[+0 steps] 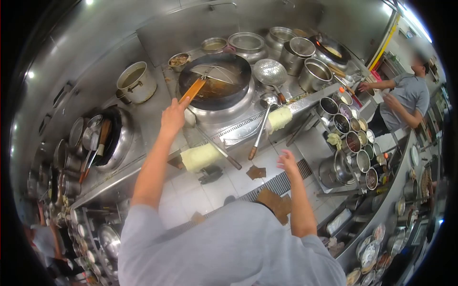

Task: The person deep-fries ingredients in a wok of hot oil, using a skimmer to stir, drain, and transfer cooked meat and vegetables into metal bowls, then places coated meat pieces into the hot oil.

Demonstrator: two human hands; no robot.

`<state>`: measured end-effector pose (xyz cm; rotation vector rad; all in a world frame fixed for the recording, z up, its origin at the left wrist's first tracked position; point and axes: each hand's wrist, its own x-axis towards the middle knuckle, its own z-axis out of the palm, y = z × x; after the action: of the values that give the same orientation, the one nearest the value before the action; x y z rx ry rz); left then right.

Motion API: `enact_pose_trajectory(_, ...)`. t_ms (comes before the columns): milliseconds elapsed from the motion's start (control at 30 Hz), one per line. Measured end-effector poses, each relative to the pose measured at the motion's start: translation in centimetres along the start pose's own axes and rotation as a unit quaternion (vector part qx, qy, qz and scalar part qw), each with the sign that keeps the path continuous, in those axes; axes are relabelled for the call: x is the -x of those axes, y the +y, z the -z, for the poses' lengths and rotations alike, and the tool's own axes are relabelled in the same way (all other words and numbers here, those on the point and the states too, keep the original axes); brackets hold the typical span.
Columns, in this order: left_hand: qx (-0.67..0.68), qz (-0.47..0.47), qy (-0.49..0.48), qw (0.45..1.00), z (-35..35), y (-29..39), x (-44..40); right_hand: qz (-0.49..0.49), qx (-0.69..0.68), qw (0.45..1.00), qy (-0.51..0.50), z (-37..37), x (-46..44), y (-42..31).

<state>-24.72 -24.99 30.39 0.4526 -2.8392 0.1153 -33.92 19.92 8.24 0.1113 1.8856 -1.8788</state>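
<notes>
My left hand (pixel 174 114) is closed around the flat wooden handle of a wire skimmer (pixel 194 89). The skimmer's wide head lies over the large black wok (pixel 245 71), which holds brownish liquid. My right hand (pixel 287 162) hangs in the air in front of the stove edge, fingers apart, holding nothing. Near it a long-handled ladle (pixel 260 131) leans over the stove edge by a pale folded cloth (pixel 279 118). Another long-handled tool (pixel 214 143) rests across a second pale cloth (pixel 200 158), below my left hand. A perforated strainer (pixel 270 73) lies right of the wok.
A pot (pixel 137 82) stands at left, near stacked woks and brushes (pixel 112 136). Behind the wok are several metal pots (pixel 246 42). At right, seasoning containers (pixel 353 142) crowd a stand, and a co-worker (pixel 405 95) stands beyond. Cardboard pieces (pixel 275 202) lie on the floor.
</notes>
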Motion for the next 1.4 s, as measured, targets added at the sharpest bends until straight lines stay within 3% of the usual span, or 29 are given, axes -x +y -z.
enact_pose_trajectory(133, -0.014, -0.004, -0.007, 1.0, 3.7, 0.2, 0.3, 0.0, -0.017, 0.999, -0.048, -2.1, 1.3, -1.3)
enact_pose_trajectory(700, -0.061, 0.091, -0.058, 0.992, 9.3, 3.0, 9.4, -0.059, -0.093, 0.994, -0.029, 9.6, 4.7, 4.4)
enact_pose_trajectory(1400, -0.081, 0.115, -0.037, 0.989, 16.1, 3.8, 15.4, -0.046, -0.091, 0.991, -0.088, 9.5, 4.4, 5.2)
